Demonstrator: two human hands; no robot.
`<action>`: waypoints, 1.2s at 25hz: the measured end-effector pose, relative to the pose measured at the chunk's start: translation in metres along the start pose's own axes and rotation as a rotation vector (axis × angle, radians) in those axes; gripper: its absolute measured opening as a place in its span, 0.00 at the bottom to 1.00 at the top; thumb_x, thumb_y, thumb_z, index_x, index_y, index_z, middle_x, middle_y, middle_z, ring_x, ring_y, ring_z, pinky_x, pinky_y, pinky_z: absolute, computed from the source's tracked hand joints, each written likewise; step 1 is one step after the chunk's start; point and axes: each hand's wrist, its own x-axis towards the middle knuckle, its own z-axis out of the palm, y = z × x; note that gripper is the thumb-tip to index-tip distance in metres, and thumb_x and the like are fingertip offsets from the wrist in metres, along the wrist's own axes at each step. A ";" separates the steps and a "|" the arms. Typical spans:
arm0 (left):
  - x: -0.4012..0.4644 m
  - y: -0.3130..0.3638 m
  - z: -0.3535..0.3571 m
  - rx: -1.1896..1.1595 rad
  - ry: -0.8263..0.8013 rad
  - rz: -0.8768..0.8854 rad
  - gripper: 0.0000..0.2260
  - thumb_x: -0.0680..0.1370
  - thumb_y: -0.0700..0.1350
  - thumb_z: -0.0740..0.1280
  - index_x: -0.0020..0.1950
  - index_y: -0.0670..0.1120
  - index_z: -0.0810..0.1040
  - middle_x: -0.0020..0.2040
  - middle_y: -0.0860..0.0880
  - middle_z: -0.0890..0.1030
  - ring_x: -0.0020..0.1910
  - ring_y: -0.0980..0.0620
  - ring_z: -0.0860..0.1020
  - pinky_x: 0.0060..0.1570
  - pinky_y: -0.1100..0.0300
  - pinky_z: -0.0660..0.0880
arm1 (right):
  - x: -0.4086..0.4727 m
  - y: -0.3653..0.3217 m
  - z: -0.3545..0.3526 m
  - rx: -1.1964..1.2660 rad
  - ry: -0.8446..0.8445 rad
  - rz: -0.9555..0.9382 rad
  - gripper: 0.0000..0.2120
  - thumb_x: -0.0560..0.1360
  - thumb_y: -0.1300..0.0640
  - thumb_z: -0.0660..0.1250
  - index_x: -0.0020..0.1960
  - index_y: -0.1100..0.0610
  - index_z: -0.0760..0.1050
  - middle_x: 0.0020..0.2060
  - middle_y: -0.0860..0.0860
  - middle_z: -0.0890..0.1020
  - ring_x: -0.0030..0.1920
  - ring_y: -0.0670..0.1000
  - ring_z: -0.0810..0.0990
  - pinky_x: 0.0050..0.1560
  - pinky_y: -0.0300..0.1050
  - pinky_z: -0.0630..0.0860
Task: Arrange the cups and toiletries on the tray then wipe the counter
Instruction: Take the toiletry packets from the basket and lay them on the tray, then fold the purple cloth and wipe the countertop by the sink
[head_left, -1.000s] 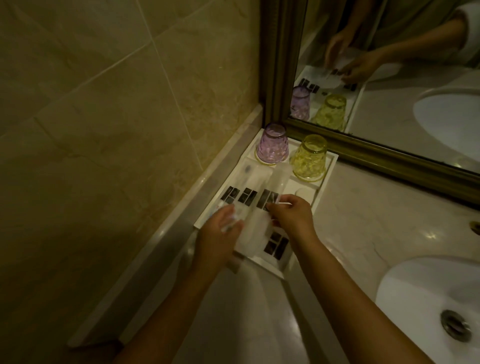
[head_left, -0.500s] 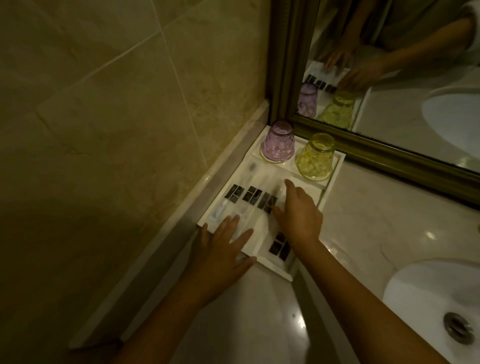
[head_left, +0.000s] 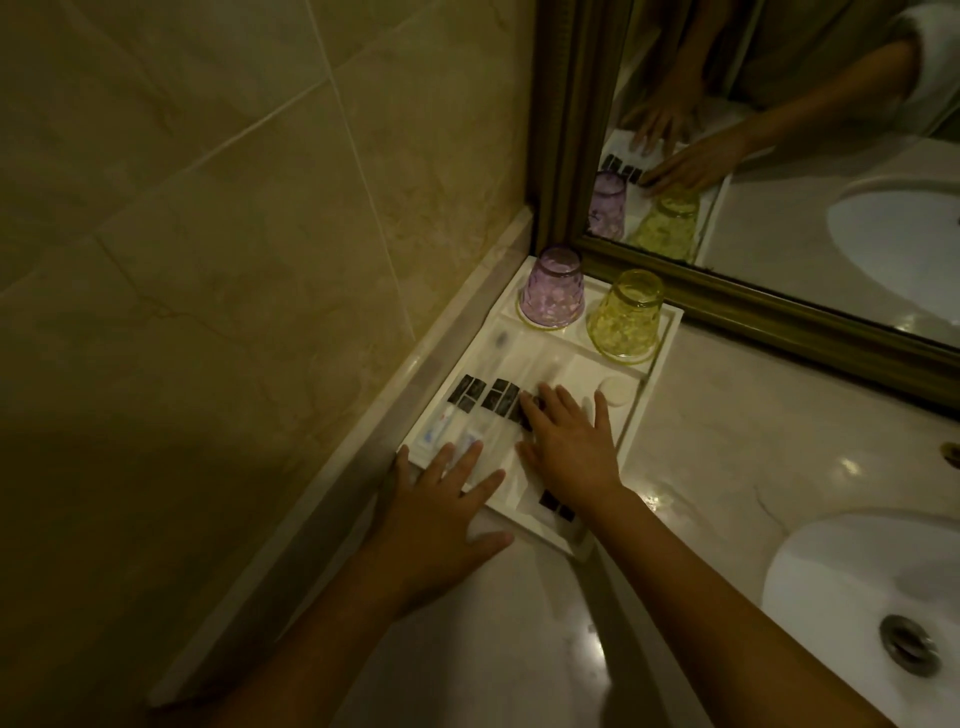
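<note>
Both palms flat and released, left hand (head_left: 447, 499) and right hand (head_left: 569, 447) pressing clear-wrapped toiletry packets (head_left: 488, 400) into white plastic tray (head_left: 670, 332); harder shove risks toppling far upturned purple glass cup (head_left: 553, 293).

Place: a bathroom, likely a hotel's.
Sink (head_left: 852, 587): a white basin with a metal drain, sunk in a marble counter (head_left: 727, 441).
Mirror (head_left: 779, 156): gilt-framed, behind the sink.
Tray (head_left: 657, 374): left of the sink, bearing packaged toiletries (head_left: 467, 410).

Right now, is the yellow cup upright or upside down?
Upside down: the yellow cup rests wide rim down on the tray.
</note>
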 end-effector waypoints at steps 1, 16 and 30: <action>0.000 0.001 -0.002 0.000 -0.004 0.002 0.33 0.67 0.75 0.35 0.70 0.66 0.39 0.73 0.56 0.35 0.72 0.52 0.35 0.61 0.40 0.24 | -0.002 -0.001 -0.002 0.003 -0.004 0.008 0.28 0.78 0.44 0.54 0.74 0.50 0.52 0.75 0.54 0.56 0.75 0.54 0.52 0.72 0.63 0.41; -0.037 0.058 -0.084 -0.232 0.372 0.316 0.24 0.74 0.59 0.61 0.67 0.49 0.69 0.61 0.48 0.78 0.60 0.48 0.74 0.63 0.53 0.64 | -0.170 -0.022 -0.095 0.010 0.264 0.307 0.19 0.76 0.48 0.60 0.65 0.53 0.69 0.64 0.55 0.74 0.65 0.56 0.70 0.69 0.56 0.55; -0.177 0.240 -0.074 -0.058 0.412 0.779 0.21 0.75 0.59 0.57 0.61 0.48 0.72 0.54 0.48 0.79 0.52 0.47 0.76 0.57 0.52 0.67 | -0.453 -0.009 -0.112 -0.077 0.420 0.813 0.21 0.75 0.46 0.61 0.65 0.52 0.69 0.63 0.51 0.75 0.63 0.52 0.72 0.69 0.52 0.58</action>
